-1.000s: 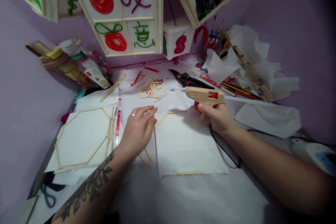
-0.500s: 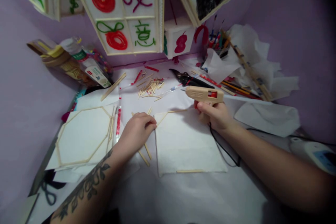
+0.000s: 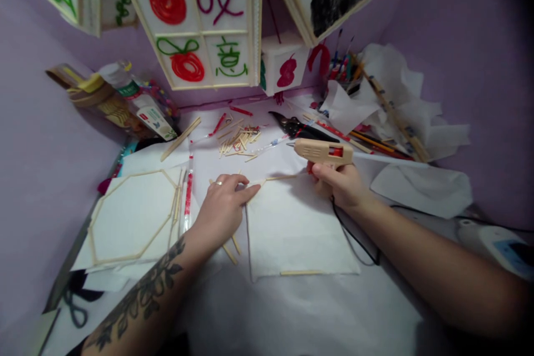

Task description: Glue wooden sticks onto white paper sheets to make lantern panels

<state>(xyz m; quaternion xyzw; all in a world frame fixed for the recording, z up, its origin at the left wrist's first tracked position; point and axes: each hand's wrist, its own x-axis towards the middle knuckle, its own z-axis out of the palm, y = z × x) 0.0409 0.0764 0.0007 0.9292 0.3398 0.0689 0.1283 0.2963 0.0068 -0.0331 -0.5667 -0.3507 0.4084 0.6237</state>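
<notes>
My right hand (image 3: 339,182) is wrapped round the grip of a beige hot glue gun (image 3: 323,151), its nozzle pointing left above the far edge of a white square sheet (image 3: 298,228). At the sheet's far left corner, my left hand (image 3: 224,203) is open, its index finger stretched out onto a thin wooden stick whose far end meets another stick (image 3: 281,178) along the top edge. A third short stick (image 3: 302,272) lies at the sheet's near edge. Loose sticks (image 3: 230,253) lie partly beneath my left hand.
An octagonal stick frame (image 3: 94,233) on white paper lies at left. Behind are a pile of cut sticks (image 3: 240,142) and black-handled pruning shears (image 3: 306,129). Painted lanterns (image 3: 223,30) hang low overhead. The glue gun's black cord (image 3: 354,242) trails at right. Bottles (image 3: 144,105) stand back left.
My left hand has shifted slightly right and gone from a pinch at the corner stick to an extended index finger resting on it. The glue gun stays nearly still.
</notes>
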